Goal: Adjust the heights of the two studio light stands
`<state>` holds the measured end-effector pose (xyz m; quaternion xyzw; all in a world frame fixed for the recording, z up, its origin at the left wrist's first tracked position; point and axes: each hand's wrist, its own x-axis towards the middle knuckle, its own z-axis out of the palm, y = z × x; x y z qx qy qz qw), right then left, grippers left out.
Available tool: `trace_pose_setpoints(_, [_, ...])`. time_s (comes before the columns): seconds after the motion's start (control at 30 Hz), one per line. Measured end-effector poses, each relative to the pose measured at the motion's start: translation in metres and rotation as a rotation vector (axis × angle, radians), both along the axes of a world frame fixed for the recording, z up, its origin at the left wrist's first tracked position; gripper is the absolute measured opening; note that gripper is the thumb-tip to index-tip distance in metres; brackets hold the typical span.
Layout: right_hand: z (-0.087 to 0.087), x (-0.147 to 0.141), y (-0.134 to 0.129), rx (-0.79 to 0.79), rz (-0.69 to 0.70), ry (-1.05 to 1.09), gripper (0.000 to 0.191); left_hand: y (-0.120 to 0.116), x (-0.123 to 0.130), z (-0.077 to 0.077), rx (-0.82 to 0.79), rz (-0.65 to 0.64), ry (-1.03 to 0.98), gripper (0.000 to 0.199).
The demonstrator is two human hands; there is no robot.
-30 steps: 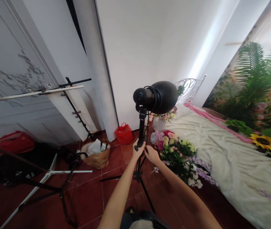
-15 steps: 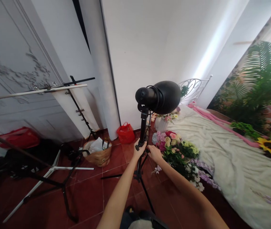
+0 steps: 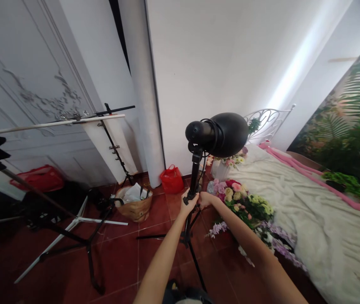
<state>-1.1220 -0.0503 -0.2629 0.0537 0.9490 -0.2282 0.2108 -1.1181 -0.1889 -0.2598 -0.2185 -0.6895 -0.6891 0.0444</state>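
Observation:
In front of me stands a black studio light [image 3: 227, 134] with a wide reflector and a cord looped round its body. It sits on top of a black light stand [image 3: 194, 176] with spread tripod legs. My left hand [image 3: 189, 203] is wrapped round the stand's pole, just at a black collar. Close beside it, my right hand [image 3: 205, 200] is closed at the right side of the collar, apparently on a small knob that its fingers mostly hide.
Artificial flowers [image 3: 240, 198] lie right of the stand, against a bed with a cream blanket [image 3: 322, 211]. A woven basket [image 3: 135, 207] and red bag [image 3: 171, 179] stand at the back left. Other stands [image 3: 81, 242] spread their legs across the left floor.
The view has turned a little left, so the scene sits further right. My right hand has turned at the collar; my left hand keeps its hold on the pole.

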Motion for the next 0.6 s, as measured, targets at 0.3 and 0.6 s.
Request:
trace_pose_setpoints(0.3, [-0.005,-0.017,0.014,-0.261,-0.034,-0.329,0.018,0.0,0.001,0.003,-0.042,0.022,-0.008,0.019])
trace_pose_setpoints(0.6, [-0.062,0.051,0.009,-0.607,-0.227,0.205,0.042,0.004,0.002,0.003,-0.034,0.05,-0.002,0.019])
